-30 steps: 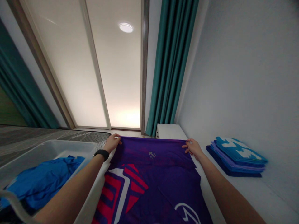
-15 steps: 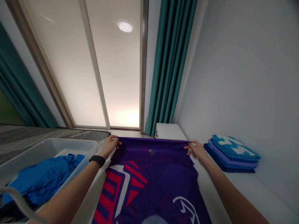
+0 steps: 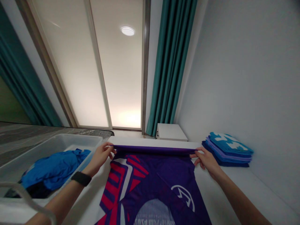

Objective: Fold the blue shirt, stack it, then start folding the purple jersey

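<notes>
A dark purple jersey (image 3: 161,175) with red stripes, white lines and a round white emblem lies spread before me, its far edge raised and folding over. My left hand (image 3: 103,154) pinches the far left corner of that edge; a black band sits on the wrist. At the far right corner, my right hand (image 3: 206,159) pinches the same edge between thumb and fingers. The fabric is stretched taut between both hands. Pale lettering shows on a grey patch at the jersey's near end, partly cut off by the frame.
A translucent plastic bin (image 3: 93,140) at left holds crumpled blue clothes (image 3: 56,168). Folded garments (image 3: 229,150) are stacked on the white tabletop (image 3: 133,142) at right, near the wall. A white cabinet (image 3: 172,131) stands beyond the far edge. A pale curved tube (image 3: 30,200) crosses the lower left.
Both hands have lowered the jersey's far edge toward the table and moved slightly farther apart. The edge now forms a narrow fold, hiding the small logo. The camera view has shifted slightly.
</notes>
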Motion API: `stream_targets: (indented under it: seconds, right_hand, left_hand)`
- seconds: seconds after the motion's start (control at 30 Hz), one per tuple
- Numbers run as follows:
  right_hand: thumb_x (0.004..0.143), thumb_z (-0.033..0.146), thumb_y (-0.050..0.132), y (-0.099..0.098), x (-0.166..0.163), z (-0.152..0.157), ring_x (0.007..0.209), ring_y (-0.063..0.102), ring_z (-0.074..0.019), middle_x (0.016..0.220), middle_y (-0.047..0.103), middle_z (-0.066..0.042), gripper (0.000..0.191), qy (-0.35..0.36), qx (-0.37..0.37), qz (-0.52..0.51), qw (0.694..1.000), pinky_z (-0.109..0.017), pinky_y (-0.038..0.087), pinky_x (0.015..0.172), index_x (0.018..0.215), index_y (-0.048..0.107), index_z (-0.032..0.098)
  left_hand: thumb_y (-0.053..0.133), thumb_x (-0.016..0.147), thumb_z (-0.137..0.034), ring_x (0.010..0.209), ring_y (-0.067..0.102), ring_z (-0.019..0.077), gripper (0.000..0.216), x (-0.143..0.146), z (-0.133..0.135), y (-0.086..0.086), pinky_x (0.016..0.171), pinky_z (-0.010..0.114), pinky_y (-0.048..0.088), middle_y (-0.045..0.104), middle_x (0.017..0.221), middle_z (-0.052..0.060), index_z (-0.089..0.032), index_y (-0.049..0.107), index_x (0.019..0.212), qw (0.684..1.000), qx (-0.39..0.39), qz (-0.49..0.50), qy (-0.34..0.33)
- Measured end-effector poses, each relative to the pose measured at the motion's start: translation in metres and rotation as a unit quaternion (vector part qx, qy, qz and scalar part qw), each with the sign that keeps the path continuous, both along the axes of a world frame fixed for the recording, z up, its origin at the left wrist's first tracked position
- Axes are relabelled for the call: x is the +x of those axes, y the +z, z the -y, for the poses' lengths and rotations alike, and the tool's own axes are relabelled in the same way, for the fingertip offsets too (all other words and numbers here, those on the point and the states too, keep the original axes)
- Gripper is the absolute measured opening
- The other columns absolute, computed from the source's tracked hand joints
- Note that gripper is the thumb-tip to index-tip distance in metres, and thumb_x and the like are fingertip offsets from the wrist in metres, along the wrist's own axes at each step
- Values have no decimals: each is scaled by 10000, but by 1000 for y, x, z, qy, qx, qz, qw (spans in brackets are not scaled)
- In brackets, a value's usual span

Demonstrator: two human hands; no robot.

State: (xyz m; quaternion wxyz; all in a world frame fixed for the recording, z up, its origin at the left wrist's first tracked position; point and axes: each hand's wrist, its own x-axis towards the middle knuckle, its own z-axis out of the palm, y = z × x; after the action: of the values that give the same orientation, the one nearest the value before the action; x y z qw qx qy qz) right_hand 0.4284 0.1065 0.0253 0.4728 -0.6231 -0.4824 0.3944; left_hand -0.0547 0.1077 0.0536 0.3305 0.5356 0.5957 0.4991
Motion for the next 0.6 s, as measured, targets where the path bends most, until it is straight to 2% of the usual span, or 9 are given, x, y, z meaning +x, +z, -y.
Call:
stream_targets:
  seconds: [0.07,0.17,0.27,0.37,0.47,0.6]
  right_hand:
    - [732,496,580,-7,1,12,440,620,-167,784,736,-75,359,16,-11,11,1000,-184,240,315,927,419,241]
    - [704,539,549,-21,5,29,445,611,-155,794,731,-69,390,56,-34,50,997,-179,213,321,925,434,238]
    - [723,512,462,-32,12,37,336,485,-108,632,682,-26,337,99,-78,96,987,-183,172,328,898,473,223]
    - [781,508,366,-37,15,36,281,369,-96,494,579,28,351,107,-104,122,981,-199,174,331,913,508,215]
    - [807,494,392,-39,12,32,327,410,-104,554,587,30,330,103,-91,172,975,-211,212,353,933,523,218]
    - [781,344,510,-51,6,30,517,564,-152,638,621,25,207,72,-11,312,947,-242,375,500,949,574,241]
  left_hand:
    - [588,697,-500,456,555,145,347,-7,11,-9,496,260,424,680,617,26,-181,539,827,1000,-13,-6,-15]
    - [589,688,-505,448,540,150,340,-17,27,-25,483,264,411,672,606,23,-187,552,804,996,-43,-21,-75]
    - [555,713,-432,498,542,158,255,-20,40,-37,508,266,407,664,631,14,-191,578,791,990,-45,-41,-125]
    - [504,772,-439,582,566,180,265,-17,47,-41,559,276,415,664,674,18,-193,601,796,988,-39,-76,-130]
    - [510,785,-523,632,584,204,341,-11,48,-42,604,290,429,642,658,19,-197,589,725,985,-38,-118,-119]
    - [553,736,-540,598,565,202,341,-6,46,-46,566,277,404,610,618,6,-202,592,706,982,-34,-158,-102]
